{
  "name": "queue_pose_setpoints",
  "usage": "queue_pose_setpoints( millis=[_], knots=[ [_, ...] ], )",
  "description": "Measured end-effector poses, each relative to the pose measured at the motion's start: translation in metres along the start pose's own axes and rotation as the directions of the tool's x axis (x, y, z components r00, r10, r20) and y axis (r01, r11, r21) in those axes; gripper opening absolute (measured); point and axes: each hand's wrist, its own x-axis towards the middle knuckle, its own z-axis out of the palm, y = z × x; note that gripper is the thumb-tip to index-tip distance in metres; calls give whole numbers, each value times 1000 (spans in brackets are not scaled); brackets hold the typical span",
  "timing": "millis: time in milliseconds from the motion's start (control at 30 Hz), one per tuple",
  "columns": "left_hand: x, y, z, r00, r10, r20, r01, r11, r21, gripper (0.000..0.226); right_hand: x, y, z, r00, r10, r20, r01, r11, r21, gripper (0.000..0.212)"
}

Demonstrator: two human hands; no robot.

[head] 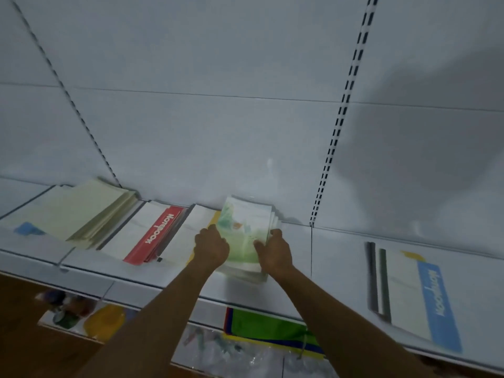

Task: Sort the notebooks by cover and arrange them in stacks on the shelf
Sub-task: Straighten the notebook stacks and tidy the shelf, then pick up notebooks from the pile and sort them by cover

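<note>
A stack of green-and-white illustrated notebooks lies on the white shelf near its back wall. My left hand grips the stack's left edge and my right hand grips its right edge, fingers curled over the covers. Left of it lies a white notebook with a yellow edge, partly under the green stack. Further left sits a stack with a red "Notebook" band, then a pile of pale green notebooks. At the right lies a stack with a blue "Notebook" band.
A lower shelf shows below the front edge, with a green, yellow and blue packet, clear plastic wrapping and a colourful item at the left. Slotted uprights run up the white back wall. Brown floor lies at bottom left.
</note>
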Motion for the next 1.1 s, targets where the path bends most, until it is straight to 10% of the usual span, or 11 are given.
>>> queue_pose_setpoints(
  millis=[267,400,700,1100],
  knots=[
    [-7,8,2,986,-166,-11,166,983,79,43,-2,10,-16,1000,-20,18,23,985,-171,48],
    [-31,66,18,983,23,-183,-2,993,118,41,-2,50,-67,998,25,-51,-32,988,-153,44],
    [-126,240,134,876,428,221,-382,897,-222,39,-31,206,-218,893,303,-333,-375,911,-175,43],
    [-204,313,213,904,205,376,-274,952,140,60,-59,291,-266,894,420,-155,-424,906,7,40]
  ],
)
